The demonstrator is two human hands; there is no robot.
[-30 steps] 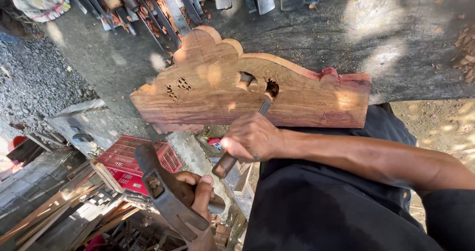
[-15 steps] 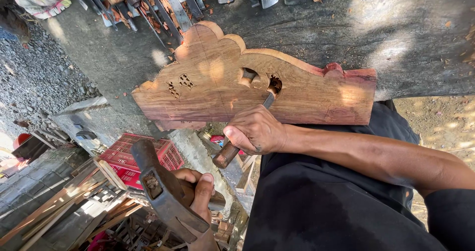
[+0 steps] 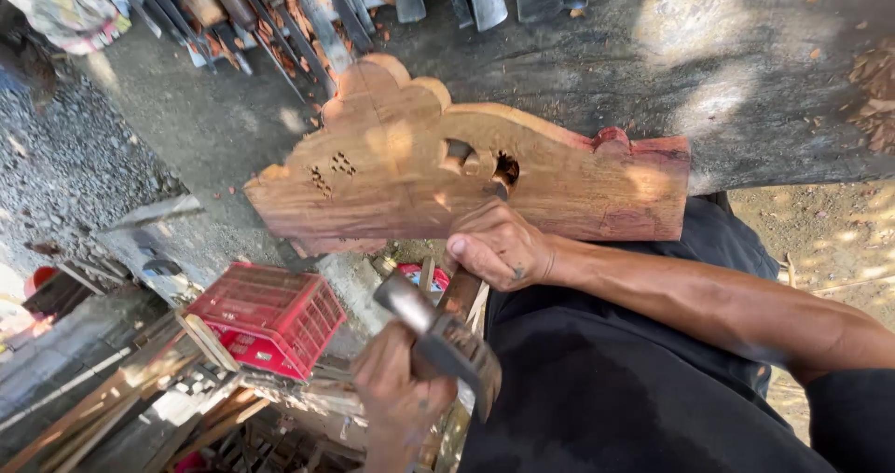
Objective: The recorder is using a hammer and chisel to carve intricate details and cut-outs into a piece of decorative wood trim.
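A carved reddish wood panel [image 3: 401,184] with a scalloped top edge and pierced holes lies on a dark workbench [image 3: 606,72]. My right hand [image 3: 499,245] grips a chisel [image 3: 460,296]; its blade meets the panel at a cut-out hole near the middle. My left hand [image 3: 396,389], low in the view, holds a metal hammer [image 3: 447,342] whose head is at the butt of the chisel's wooden handle. My dark-clothed lap fills the lower right.
A row of chisels and carving tools [image 3: 308,7] lies along the bench's far edge. A red plastic crate [image 3: 270,315] sits below on the left among wood offcuts and slats [image 3: 140,398]. Gravel ground is at the far left, wood chips at the upper right.
The hammer has swung from the lower left toward the right, onto the end of the chisel handle. The chisel hand and panel have stayed nearly in place.
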